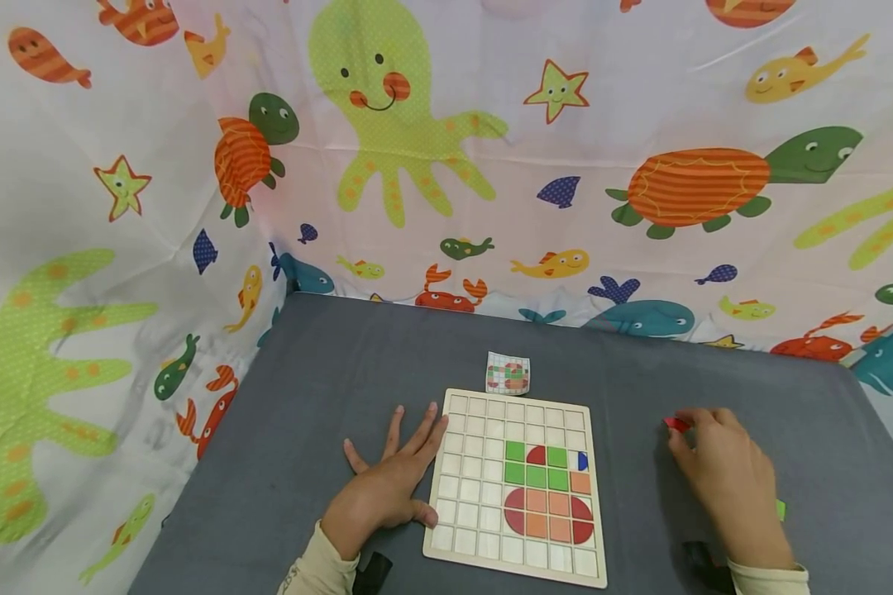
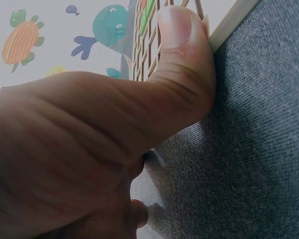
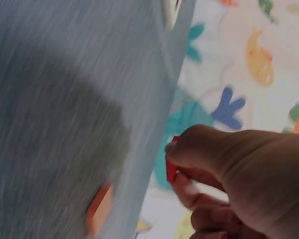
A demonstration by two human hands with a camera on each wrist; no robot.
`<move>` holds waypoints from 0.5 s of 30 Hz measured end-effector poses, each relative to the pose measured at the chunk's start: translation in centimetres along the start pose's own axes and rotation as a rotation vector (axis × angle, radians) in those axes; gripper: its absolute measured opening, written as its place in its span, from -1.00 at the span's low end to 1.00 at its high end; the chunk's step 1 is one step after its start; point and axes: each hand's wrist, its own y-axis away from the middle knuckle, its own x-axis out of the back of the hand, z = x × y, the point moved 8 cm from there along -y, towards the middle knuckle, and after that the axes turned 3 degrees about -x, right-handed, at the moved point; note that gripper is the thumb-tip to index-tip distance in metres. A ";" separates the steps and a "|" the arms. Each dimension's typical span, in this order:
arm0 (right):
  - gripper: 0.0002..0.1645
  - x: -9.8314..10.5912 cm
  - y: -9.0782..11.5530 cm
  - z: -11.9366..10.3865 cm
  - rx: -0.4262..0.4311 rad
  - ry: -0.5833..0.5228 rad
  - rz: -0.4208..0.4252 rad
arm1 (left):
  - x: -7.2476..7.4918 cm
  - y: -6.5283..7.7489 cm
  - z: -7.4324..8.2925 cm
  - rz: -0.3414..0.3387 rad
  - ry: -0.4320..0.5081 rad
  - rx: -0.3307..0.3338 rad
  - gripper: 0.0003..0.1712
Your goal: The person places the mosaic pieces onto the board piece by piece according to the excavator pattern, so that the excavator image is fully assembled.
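Note:
A wooden grid board [image 1: 465, 487] lies on the grey cloth. Green squares [image 1: 536, 477], salmon squares [image 1: 547, 514], dark red rounded pieces [image 1: 515, 510] and a blue rounded piece [image 1: 583, 461] sit in its right-hand cells. My left hand [image 1: 387, 494] is spread at the board's left side, its thumb [image 2: 182, 45] resting on the frame and a fingertip touching the edge farther up. Off to the right of the board, my right hand [image 1: 725, 471] pinches a small red block [image 3: 171, 162] between thumb and fingers, over the cloth.
A small printed card [image 1: 508, 373] with a coloured grid pattern lies at the board's far edge. Beside my right wrist a green piece [image 1: 780, 510] shows. The right wrist view has a salmon block [image 3: 99, 209] on the cloth. Sea-animal curtains [image 1: 432, 165] border the table behind and left.

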 end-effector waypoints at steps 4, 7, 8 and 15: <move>-0.65 -0.1 0.2 -4.1 0.129 -0.028 0.042 | 0.5 0.2 0.6 -0.007 0.009 -0.001 0.61; -0.63 -0.5 0.2 -7.2 0.232 -0.043 0.046 | 0.8 0.4 0.9 -0.005 0.004 0.000 0.60; -0.63 -0.7 0.2 -8.2 0.267 -0.048 0.042 | 0.7 0.3 0.8 -0.003 0.011 -0.003 0.60; -0.63 -3.2 0.4 -13.5 0.427 -0.059 -0.112 | 0.1 0.0 0.0 0.000 0.002 0.002 0.63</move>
